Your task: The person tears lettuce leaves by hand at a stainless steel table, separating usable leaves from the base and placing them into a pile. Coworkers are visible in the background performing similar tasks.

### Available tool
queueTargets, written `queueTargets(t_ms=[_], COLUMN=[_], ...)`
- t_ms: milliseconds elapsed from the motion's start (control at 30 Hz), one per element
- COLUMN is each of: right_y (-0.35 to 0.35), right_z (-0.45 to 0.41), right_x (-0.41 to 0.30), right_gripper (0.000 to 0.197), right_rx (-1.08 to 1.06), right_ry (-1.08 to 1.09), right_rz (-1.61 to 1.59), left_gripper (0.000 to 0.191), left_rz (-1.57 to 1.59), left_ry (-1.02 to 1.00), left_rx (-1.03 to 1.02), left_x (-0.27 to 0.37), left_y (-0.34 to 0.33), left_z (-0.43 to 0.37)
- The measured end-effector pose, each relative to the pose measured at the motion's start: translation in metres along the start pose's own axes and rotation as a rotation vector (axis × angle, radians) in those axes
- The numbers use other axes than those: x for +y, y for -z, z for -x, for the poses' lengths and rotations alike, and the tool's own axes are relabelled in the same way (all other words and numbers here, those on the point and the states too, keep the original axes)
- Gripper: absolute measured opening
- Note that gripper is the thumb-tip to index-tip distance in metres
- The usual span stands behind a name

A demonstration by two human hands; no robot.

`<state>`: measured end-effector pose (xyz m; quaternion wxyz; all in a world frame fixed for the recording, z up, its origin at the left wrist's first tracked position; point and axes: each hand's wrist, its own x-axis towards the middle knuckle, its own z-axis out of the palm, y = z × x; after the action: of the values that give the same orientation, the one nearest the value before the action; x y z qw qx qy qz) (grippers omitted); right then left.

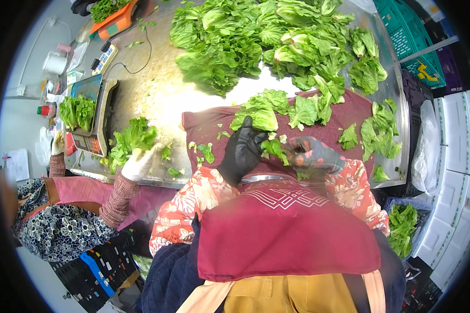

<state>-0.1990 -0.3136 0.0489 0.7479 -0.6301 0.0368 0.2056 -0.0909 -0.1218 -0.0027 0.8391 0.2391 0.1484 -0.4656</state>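
My left hand (pixel 243 150), in a black glove, has its fingers around the base end of a head of romaine lettuce (pixel 255 114) above a maroon cloth (pixel 207 127). Close to its right is my right hand (pixel 315 152) in a patterned grey glove, its fingers curled at a torn green leaf (pixel 274 150); whether it grips the leaf or something else is hidden. Cut pieces and loose leaves (pixel 303 111) lie on the cloth around both hands. Beyond the cloth rises a large heap of lettuce heads (pixel 227 43).
At the left a co-worker's gloved hand (pixel 139 162) holds lettuce beside a weighing scale (pixel 88 143) bearing more lettuce. A power strip (pixel 105 58) and an orange scale (pixel 115 23) stand farther back. A lettuce crate (pixel 405 227) and white boxes (pixel 446 199) are at the right.
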Motion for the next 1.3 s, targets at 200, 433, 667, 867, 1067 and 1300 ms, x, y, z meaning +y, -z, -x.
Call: queueTargets(t_ms=[200,433,667,867,1067,1300], right_y=[0.022,0.103,0.141,0.239,0.201,0.060], right_z=[0.006,-0.012,-0.052,-0.066,-0.042,-0.015], right_x=[0.009,0.026,0.001,0.057,0.010,-0.033], right_gripper=[0.020,0.014,0.020,0.046,0.048,0.047], right_rx=[0.344,1.077,1.195,1.507,1.092,0.142], right_ry=[-0.086,0.289,0.155,0.124,0.424,0.388], right_rz=[0.262,0.557,0.792,0.676,0.072,-0.619], left_gripper=[0.029,0.031,0.067,0.067,0.057,0.058], left_rz=[0.021,-1.740,-1.153,-0.793,-0.828,-0.662], left_ry=[-0.060,-1.175,-1.173,-0.843,-0.661,-0.113], left_rx=[-0.129,0.331,0.573,0.142,0.052,-0.352], left_x=[0.035,0.164,0.164,0.125,0.095,0.035], left_y=[0.026,0.052,0.022,0.017,-0.002,-0.036], left_z=[-0.001,0.042,0.034,0.002,0.012,0.001])
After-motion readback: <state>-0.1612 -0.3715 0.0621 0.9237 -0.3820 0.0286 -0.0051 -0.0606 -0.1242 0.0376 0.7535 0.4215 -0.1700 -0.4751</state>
